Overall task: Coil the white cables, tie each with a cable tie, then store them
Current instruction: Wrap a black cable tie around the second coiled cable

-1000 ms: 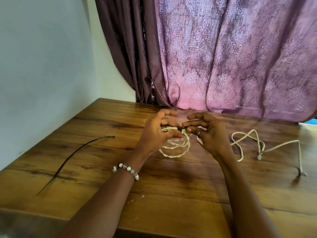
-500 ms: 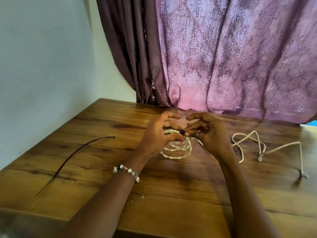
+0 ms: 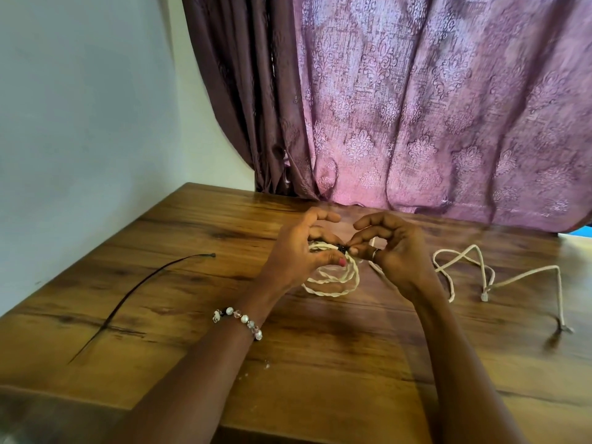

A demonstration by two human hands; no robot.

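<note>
A coiled white cable (image 3: 336, 278) stands tilted on the wooden table (image 3: 192, 245), its lower loops touching the wood. My left hand (image 3: 298, 251) grips the coil's top between thumb and fingers. My right hand (image 3: 390, 248) pinches a small black cable tie (image 3: 343, 249) at the top of the coil, right beside my left thumb. A second white cable (image 3: 474, 277) lies loose and uncoiled on the table to the right, both of its plug ends showing.
A long black cable tie (image 3: 141, 290) lies on the table at the left. A purple patterned curtain (image 3: 416, 107) hangs behind the table's far edge. A white wall (image 3: 80, 123) borders the left side.
Both hands stayed on the coil. My right hand's fingers moved in closer to the black tie at the top, and the coil shifted slightly under the grip.
</note>
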